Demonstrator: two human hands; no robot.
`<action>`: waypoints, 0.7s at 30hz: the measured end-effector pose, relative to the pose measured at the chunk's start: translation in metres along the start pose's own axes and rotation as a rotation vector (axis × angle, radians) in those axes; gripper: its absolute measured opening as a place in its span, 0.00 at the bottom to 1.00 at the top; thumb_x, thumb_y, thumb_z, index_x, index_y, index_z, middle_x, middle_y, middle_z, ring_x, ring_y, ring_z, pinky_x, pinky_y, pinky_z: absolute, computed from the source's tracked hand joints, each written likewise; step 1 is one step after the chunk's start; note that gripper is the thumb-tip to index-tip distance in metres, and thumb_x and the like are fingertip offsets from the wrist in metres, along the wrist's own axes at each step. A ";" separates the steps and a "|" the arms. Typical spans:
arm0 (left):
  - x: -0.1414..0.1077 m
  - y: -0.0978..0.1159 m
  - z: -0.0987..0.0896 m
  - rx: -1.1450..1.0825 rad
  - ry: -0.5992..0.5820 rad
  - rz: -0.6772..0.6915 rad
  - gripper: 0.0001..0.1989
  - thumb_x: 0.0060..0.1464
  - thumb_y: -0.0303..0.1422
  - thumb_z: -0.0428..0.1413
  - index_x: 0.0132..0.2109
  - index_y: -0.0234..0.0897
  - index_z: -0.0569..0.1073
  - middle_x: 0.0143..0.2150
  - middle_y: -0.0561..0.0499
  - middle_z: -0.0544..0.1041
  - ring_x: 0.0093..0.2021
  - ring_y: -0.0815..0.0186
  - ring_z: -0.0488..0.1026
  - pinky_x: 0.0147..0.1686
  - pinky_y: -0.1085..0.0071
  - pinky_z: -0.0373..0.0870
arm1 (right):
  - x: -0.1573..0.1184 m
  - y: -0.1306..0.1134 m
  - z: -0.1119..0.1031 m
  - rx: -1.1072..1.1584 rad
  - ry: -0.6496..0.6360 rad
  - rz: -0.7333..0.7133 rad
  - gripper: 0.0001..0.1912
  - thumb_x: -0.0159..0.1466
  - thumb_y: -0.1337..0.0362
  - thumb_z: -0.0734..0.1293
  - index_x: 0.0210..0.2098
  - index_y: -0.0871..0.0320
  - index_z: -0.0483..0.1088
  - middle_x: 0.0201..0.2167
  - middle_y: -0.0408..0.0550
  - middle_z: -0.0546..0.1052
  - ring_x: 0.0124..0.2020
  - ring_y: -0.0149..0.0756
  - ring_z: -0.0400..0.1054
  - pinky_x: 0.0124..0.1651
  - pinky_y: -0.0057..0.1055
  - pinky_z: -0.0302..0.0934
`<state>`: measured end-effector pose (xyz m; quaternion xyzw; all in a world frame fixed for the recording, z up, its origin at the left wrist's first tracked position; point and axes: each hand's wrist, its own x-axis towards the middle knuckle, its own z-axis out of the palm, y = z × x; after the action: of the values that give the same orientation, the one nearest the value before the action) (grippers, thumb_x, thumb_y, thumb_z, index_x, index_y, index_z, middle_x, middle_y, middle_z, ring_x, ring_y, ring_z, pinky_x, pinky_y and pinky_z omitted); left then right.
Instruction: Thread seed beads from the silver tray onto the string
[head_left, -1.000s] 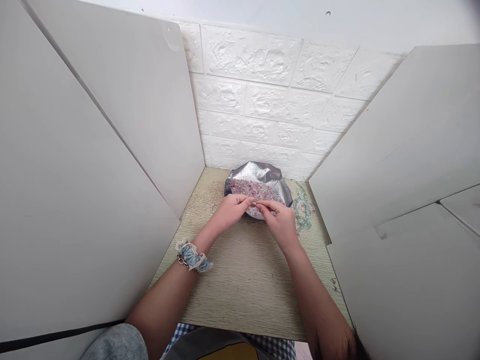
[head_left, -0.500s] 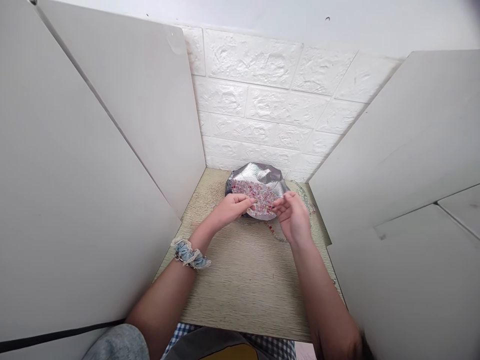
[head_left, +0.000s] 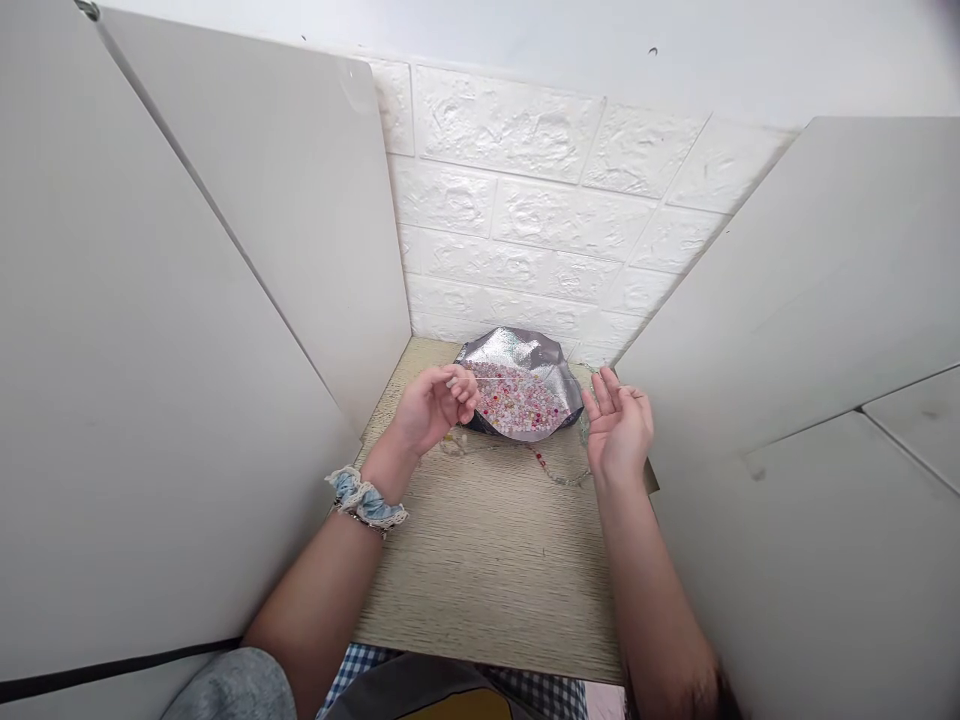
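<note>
A silver foil-lined pouch point(head_left: 517, 350) lies open against the wall, holding many small pink, red, white and clear beads point(head_left: 517, 400). My left hand point(head_left: 439, 405) is at the pouch's left edge, fingers curled in and closed on a thin pale thread point(head_left: 491, 378). This thread runs rightward above the beads; its far end fades from sight. To the right of the pouch is my right hand point(head_left: 619, 425), palm turned up. Its thumb and forefinger appear pinched while other fingers stretch out; what they pinch is too fine to make out.
A strand of red and clear beads point(head_left: 551, 470) lies before the pouch on the wood-grain tabletop point(head_left: 487, 560). More pale green beads point(head_left: 585, 425) show partly behind my right hand. Light panels stand left point(head_left: 300, 200) and right point(head_left: 787, 300); a white brick-pattern wall point(head_left: 517, 210) closes the back.
My hands have drawn apart, the left one moving left and the right one moving right. The beads in the pouch are now more fully exposed, and the pale thread shows.
</note>
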<state>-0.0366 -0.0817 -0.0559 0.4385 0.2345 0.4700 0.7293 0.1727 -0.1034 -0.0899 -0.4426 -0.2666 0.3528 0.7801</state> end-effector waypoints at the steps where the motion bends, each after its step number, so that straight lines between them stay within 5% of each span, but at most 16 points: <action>1: 0.000 0.000 -0.001 -0.003 0.003 0.014 0.14 0.45 0.36 0.46 0.18 0.34 0.55 0.19 0.54 0.55 0.22 0.73 0.59 0.19 0.76 0.55 | -0.003 -0.001 0.002 -0.026 -0.013 -0.016 0.05 0.55 0.62 0.59 0.28 0.56 0.55 0.46 0.49 0.67 0.47 0.33 0.63 0.48 0.38 0.59; 9: 0.000 -0.002 -0.003 0.068 -0.055 0.018 0.10 0.41 0.34 0.50 0.18 0.34 0.60 0.21 0.53 0.59 0.27 0.71 0.61 0.28 0.72 0.60 | -0.013 0.001 0.010 -0.249 -0.103 -0.222 0.07 0.56 0.61 0.59 0.29 0.58 0.57 0.50 0.53 0.63 0.51 0.36 0.59 0.51 0.40 0.54; 21: 0.001 -0.004 -0.011 0.014 -0.269 -0.002 0.07 0.33 0.30 0.50 0.15 0.33 0.67 0.29 0.46 0.65 0.34 0.64 0.63 0.42 0.64 0.60 | -0.015 0.003 0.011 -0.295 -0.028 -0.267 0.07 0.57 0.61 0.58 0.29 0.59 0.58 0.50 0.56 0.63 0.46 0.37 0.63 0.47 0.39 0.57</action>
<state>-0.0426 -0.0770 -0.0648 0.5026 0.1383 0.4044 0.7515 0.1546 -0.1091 -0.0891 -0.5078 -0.3826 0.2093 0.7429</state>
